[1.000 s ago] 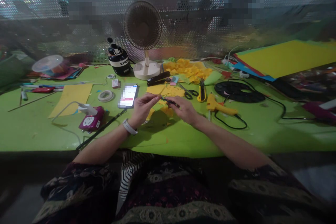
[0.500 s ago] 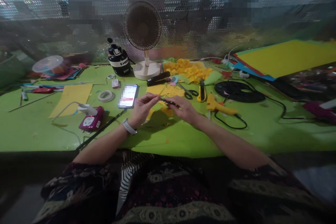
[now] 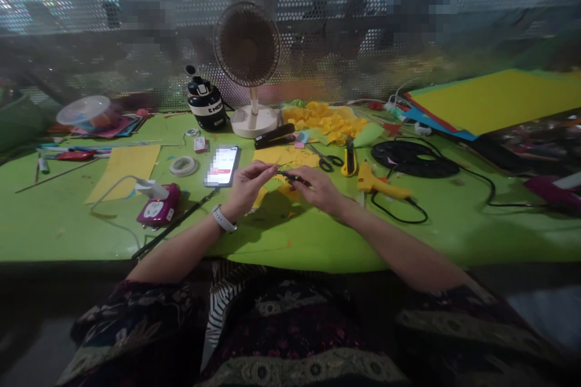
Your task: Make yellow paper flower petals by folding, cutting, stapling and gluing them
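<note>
My right hand is closed around small dark pliers, whose jaws point left toward my other hand. Thumb and fingertips of my left hand are pinched together right at the tip of the pliers. What they hold is too small to make out. Below and behind both hands lie yellow paper pieces and scraps. Black-handled scissors, a yellow utility knife and a yellow glue gun rest to the right of my right hand. A lit phone lies just left of my left hand.
A white fan and a black bottle stand at the back. Crumpled yellow paper is heaped beside them. A purple plug adapter sits at left, a black reel at right, with cords across the green table.
Both hands stay in nearly the same place. The pliers have turned slightly in my right hand; otherwise the table looks the same.
</note>
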Available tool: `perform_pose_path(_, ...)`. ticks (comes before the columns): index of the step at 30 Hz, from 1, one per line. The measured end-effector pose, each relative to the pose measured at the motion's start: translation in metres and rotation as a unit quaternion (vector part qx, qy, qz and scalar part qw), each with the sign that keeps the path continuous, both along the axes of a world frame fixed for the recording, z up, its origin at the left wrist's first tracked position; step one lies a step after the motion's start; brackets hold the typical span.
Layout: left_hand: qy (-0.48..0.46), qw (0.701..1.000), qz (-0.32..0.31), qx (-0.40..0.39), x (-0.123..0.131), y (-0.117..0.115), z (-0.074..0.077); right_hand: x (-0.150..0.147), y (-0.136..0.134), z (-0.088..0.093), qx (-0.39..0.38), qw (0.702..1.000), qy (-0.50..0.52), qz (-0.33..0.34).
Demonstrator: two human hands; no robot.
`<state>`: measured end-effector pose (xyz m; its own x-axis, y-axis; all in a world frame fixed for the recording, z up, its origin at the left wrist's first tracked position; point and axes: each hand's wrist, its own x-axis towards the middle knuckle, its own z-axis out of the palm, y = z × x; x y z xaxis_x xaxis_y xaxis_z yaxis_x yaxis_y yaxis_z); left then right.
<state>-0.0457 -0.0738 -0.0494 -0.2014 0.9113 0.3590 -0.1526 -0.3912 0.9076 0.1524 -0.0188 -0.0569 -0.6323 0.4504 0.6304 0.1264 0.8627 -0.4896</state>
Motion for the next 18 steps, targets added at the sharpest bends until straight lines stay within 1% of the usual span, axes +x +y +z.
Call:
perform_pose_path(5,-0.007,1.000,0.001,0.025,0.0002,-0.0020,0.0017,-0.0021,-0.0102,0.0013,-0.025,0.999,-0.008,-0.020)
perform_pose_path(10,-0.016,1.000,0.018,0.011,0.0031,-0.0021,0.0035,-0.0036,-0.0103,-0.0031,-0.041,0.998,0.001,-0.043)
perform_pose_path(14,-0.023,1.000,0.017,0.000,0.0061,-0.0026,0.0047,-0.0040,-0.0090,-0.0035,-0.077,0.996,0.009,-0.044)
perform_pose_path(18,-0.019,1.000,0.024,0.000,0.0061,-0.0027,0.0026,-0.0043,-0.0102,-0.0017,-0.089,0.995,0.006,-0.036)
